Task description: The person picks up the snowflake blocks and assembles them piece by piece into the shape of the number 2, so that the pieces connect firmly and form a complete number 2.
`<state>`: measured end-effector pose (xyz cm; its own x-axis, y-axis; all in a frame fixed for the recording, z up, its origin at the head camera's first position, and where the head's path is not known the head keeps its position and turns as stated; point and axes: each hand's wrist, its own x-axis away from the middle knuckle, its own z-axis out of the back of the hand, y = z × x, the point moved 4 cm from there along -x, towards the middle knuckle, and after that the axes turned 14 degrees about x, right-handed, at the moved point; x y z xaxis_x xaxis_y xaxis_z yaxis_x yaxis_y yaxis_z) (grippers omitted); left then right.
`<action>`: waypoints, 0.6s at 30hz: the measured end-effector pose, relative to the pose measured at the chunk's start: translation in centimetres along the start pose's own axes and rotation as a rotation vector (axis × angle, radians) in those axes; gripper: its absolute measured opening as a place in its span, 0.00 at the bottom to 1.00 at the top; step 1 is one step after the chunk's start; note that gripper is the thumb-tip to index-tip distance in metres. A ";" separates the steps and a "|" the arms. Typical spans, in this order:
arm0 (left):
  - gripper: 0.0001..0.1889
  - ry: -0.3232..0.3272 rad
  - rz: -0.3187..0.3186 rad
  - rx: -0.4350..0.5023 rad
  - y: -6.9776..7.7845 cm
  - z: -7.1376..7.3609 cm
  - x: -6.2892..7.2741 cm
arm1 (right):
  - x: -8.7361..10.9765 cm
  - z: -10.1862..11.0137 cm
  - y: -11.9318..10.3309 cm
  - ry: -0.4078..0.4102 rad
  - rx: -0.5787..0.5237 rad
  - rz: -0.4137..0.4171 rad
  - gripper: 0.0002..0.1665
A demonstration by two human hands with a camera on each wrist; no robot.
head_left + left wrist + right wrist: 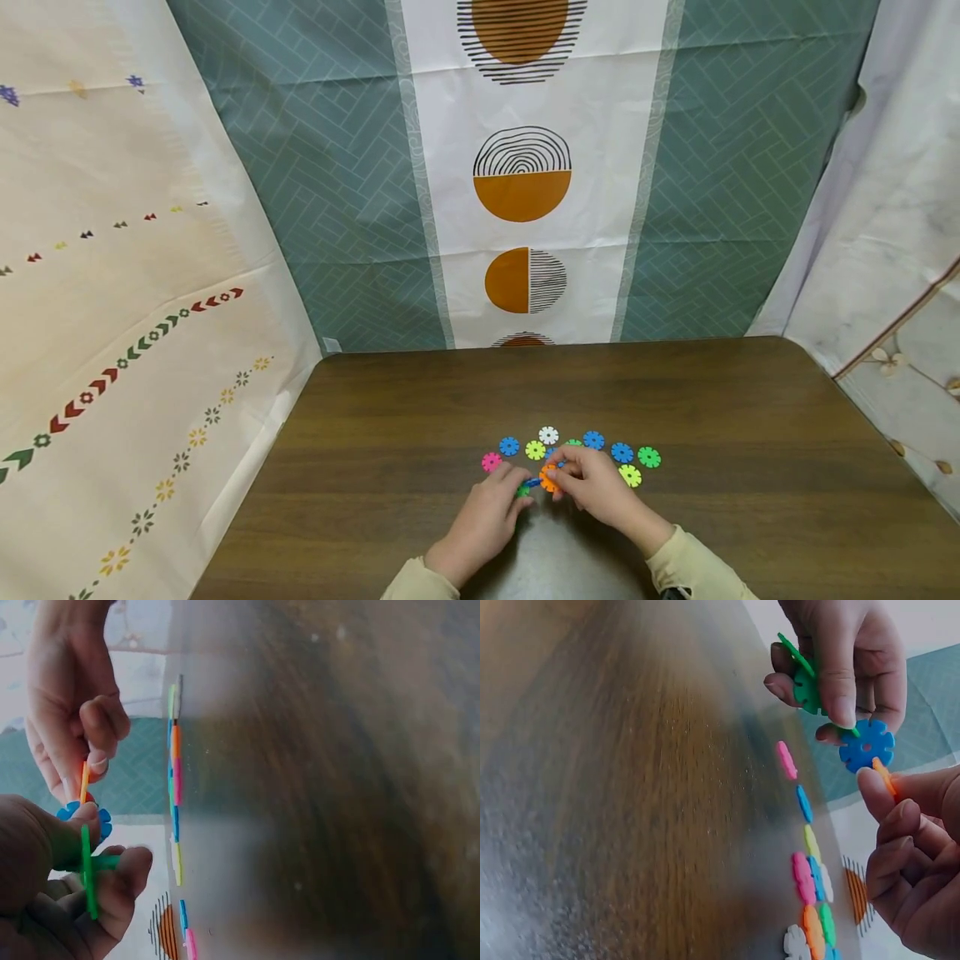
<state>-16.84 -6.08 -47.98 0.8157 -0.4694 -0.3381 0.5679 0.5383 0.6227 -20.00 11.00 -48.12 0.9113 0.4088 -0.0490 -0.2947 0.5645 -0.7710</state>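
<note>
My left hand holds a small joined chain of notched plastic discs. In the right wrist view, its fingers and thumb grip the green discs, which are set at an angle to each other. A blue notched disc sticks out past the thumb tip. Between thumb and fingers, my right hand pinches an orange notched disc. The orange disc's edge meets the rim of the blue one. Both hands are close together above the table, in front of the loose discs.
Loose notched discs lie on the brown table beyond the hands: a pink disc at the left, a white disc farther back, a green disc at the right, and several others between. Patterned cloths hang around the table's back and sides.
</note>
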 end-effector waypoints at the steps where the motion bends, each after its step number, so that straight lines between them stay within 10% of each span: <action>1: 0.11 -0.001 -0.016 -0.022 0.1 -0.1 0.0 | 0.0 0.0 0.0 -0.002 -0.007 -0.002 0.04; 10: 0.10 -0.018 -0.100 -0.060 -0.1 -0.4 0.1 | -0.1 -0.8 0.1 -0.045 -0.100 -0.016 0.05; 18: 0.16 -0.080 0.138 0.213 -0.8 0.2 -0.4 | -0.3 -0.7 0.1 -0.018 -0.090 -0.028 0.06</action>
<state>-17.63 -6.45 -48.18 0.8676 -0.4601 -0.1885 0.4091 0.4453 0.7964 -20.11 10.39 -48.66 0.9131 0.4073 -0.0162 -0.2419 0.5093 -0.8259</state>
